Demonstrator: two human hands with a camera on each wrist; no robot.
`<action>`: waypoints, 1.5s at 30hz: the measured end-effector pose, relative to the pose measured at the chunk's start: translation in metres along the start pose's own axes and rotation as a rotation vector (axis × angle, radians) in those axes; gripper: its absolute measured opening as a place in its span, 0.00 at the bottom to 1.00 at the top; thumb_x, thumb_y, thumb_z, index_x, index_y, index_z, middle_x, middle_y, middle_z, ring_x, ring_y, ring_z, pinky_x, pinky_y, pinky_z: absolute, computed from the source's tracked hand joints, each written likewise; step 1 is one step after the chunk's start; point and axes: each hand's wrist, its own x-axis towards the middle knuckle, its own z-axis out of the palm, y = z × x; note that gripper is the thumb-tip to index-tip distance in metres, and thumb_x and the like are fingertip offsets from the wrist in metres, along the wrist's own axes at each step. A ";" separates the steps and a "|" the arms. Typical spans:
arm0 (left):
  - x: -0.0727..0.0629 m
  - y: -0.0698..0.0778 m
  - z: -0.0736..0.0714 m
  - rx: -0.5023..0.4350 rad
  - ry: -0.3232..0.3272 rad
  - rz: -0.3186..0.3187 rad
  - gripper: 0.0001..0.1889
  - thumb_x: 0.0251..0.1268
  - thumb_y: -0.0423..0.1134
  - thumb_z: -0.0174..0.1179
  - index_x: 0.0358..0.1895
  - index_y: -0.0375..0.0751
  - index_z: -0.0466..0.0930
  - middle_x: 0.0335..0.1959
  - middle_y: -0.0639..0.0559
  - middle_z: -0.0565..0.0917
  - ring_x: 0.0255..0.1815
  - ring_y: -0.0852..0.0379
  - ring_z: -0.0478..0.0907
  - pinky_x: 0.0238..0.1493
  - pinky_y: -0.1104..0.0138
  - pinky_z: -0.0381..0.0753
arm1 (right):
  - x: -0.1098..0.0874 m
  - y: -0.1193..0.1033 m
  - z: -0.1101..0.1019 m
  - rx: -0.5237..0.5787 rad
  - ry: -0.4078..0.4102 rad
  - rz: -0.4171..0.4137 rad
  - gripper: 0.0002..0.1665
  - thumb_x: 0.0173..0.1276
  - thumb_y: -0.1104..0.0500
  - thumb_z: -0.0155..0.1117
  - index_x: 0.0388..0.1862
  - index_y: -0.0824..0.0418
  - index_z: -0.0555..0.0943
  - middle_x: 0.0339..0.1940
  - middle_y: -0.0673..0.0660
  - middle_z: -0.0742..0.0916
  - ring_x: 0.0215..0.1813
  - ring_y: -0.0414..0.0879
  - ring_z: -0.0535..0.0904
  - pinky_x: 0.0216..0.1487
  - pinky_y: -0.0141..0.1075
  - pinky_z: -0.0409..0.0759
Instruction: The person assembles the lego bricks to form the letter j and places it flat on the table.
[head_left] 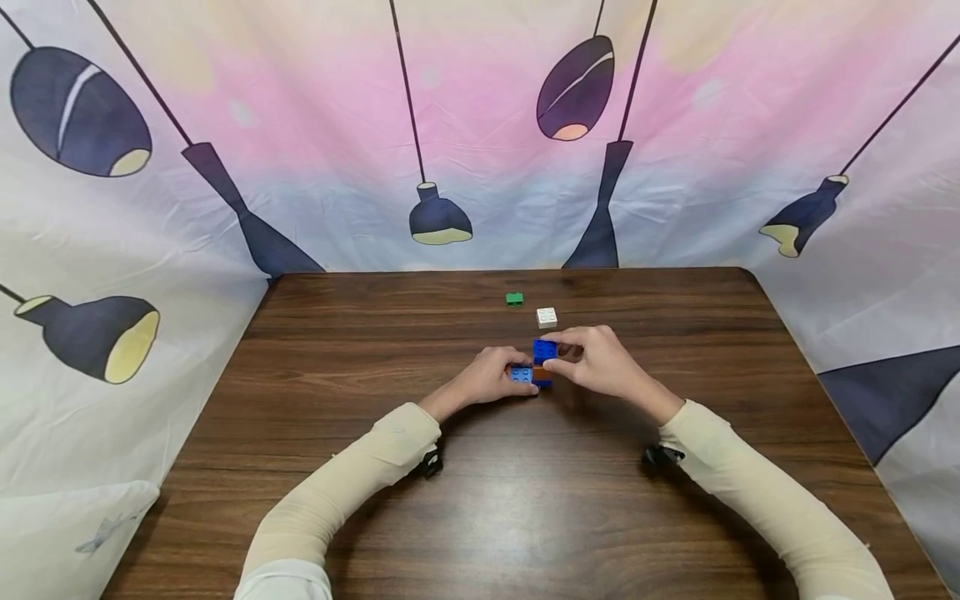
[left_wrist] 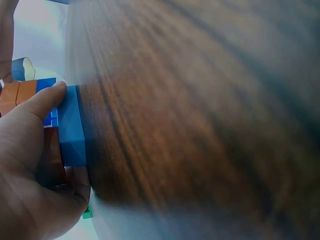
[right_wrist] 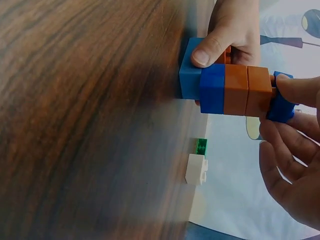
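Observation:
A stack of toy building bricks stands on the table, a light blue brick (head_left: pixel 521 375) lowest. Above it come a dark blue brick (right_wrist: pixel 212 89) and two orange bricks (right_wrist: pixel 236 90). My left hand (head_left: pixel 487 377) grips the stack low down, its thumb across the light blue brick. Another orange-brown brick (left_wrist: pixel 52 155) shows partly beside that hand's palm; the rest of it is hidden. At the top of the stack my right hand (head_left: pixel 597 360) pinches a second dark blue brick (head_left: pixel 545 349) between thumb and fingers. That brick sits slightly tilted against the upper orange one.
Behind the stack a white brick (head_left: pixel 547 317) lies on the wooden table (head_left: pixel 480 500). Farther back, a little to the left, is a small green brick (head_left: pixel 513 299). A printed curtain (head_left: pixel 337 125) hangs along the table's back edge and sides.

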 end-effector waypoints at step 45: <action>0.000 0.001 0.000 0.002 -0.003 -0.024 0.23 0.65 0.49 0.71 0.59 0.40 0.85 0.49 0.49 0.87 0.35 0.63 0.79 0.35 0.70 0.76 | 0.000 0.000 -0.001 0.000 -0.052 0.018 0.25 0.65 0.50 0.76 0.58 0.59 0.86 0.40 0.54 0.90 0.34 0.40 0.86 0.37 0.40 0.84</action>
